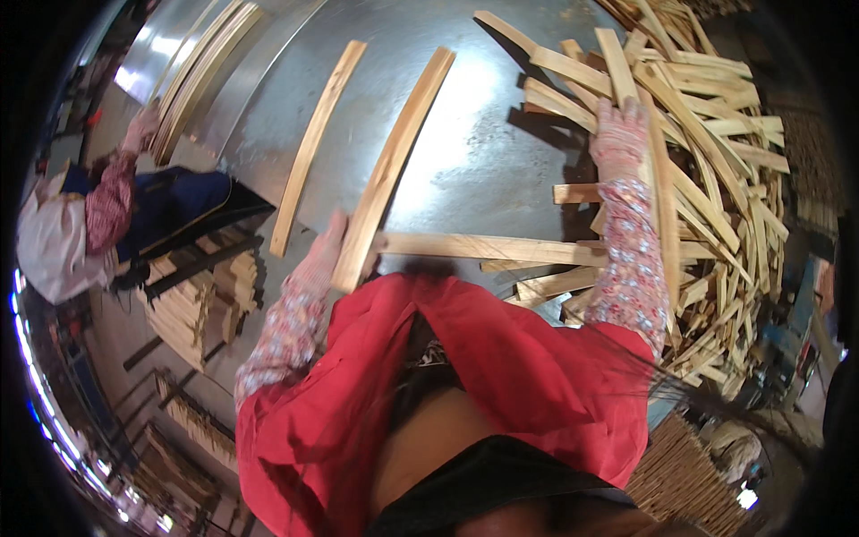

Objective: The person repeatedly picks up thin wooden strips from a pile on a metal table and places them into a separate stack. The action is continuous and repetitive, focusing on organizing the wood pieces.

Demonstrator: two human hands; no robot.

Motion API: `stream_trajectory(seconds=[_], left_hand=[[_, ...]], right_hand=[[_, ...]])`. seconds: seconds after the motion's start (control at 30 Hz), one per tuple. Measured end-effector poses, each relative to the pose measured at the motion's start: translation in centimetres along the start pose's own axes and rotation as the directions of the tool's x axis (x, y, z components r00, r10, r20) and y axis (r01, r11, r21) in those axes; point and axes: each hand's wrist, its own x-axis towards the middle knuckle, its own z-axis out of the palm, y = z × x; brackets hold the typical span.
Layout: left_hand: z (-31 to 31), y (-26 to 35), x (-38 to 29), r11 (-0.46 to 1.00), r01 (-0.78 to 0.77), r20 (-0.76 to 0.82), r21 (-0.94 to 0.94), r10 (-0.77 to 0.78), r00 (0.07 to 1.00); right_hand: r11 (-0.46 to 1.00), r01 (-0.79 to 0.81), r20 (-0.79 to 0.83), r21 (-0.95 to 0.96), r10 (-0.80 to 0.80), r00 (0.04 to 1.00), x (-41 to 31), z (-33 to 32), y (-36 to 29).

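Observation:
My left hand grips a pale wooden slat near its lower end, with fingers showing on both sides of it. The slat slants up and away over a shiny metal tabletop. A second, narrower slat lies to its left. At the right, my right hand rests palm down on a heap of loose slats. Its fingertips lie over the near part of one slat; the thumb's hold is hidden. Another slat lies crosswise close to my body, running from beside my left hand towards the heap.
At the far left a co-worker has a hand on a stack of long strips. Below the table's left edge stand stacked wood pieces. A bundle of thin sticks is at the lower right.

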Motion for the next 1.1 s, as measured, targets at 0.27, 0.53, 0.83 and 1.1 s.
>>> stream_trajectory(seconds=[0.27, 0.53, 0.83, 1.1], left_hand=[[7.3, 1.6, 8.6, 0.987, -0.049, -0.218, 0.152, 0.082, 0.973], [11.2, 2.1, 8.8, 0.965, -0.262, 0.025, -0.012, 0.262, 0.965], [12.3, -3.5, 10.7, 0.904, -0.389, 0.082, 0.179, 0.381, 0.921], [13.1, -3.8, 15.1, 0.901, 0.137, 0.383, -0.412, 0.035, 0.923]], right_hand=[[0.786, 0.200, -0.370, 0.585, 0.039, 0.928, -6.2, -2.1, 3.2], [0.937, -0.350, -0.006, 0.006, 0.350, 0.937, -9.8, 7.9, 4.6], [0.591, -0.454, 0.374, 0.667, 0.261, 0.890, -6.2, -4.8, -1.6], [0.591, -0.243, -0.083, 0.770, 0.470, 0.879, -8.3, -5.6, -2.5]])
